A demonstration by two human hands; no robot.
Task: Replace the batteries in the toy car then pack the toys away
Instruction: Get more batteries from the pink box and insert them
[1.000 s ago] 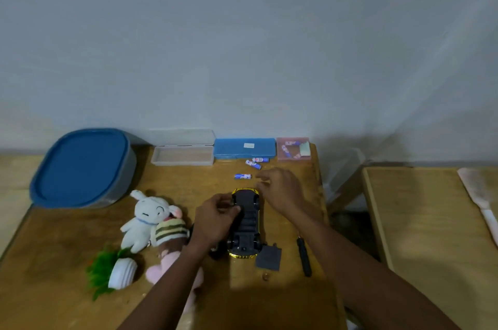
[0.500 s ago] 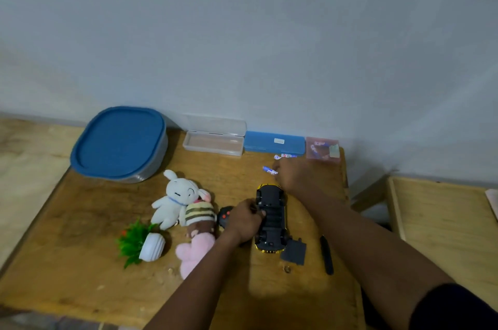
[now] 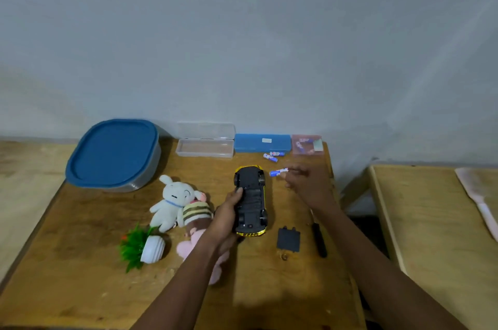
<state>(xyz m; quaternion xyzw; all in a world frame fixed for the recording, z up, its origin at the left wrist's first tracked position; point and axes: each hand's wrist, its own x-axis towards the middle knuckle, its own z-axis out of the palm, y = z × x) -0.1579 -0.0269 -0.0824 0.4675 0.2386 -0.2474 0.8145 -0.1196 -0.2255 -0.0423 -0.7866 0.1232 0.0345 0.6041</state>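
Observation:
A yellow toy car (image 3: 251,201) lies upside down on the wooden table (image 3: 80,284), black underside up. My left hand (image 3: 225,218) grips its left side. My right hand (image 3: 310,185) is just right of the car's front and pinches a blue and white battery (image 3: 277,172) at its fingertips. Two more batteries (image 3: 273,156) lie near the back. The black battery cover (image 3: 289,239) and a small screw (image 3: 283,257) lie right of the car, with a black screwdriver (image 3: 319,239) beside them.
A grey tub with a blue lid (image 3: 113,154) stands back left. An open clear case (image 3: 204,145), a blue case (image 3: 262,142) and a pink box (image 3: 307,144) line the wall. A white bunny (image 3: 171,201), a striped plush (image 3: 195,215) and a fake plant (image 3: 144,246) lie left.
My right hand has drawn back from the far batteries with one battery pinched in its fingertips. My left hand stays on the car. The camera view has shifted.

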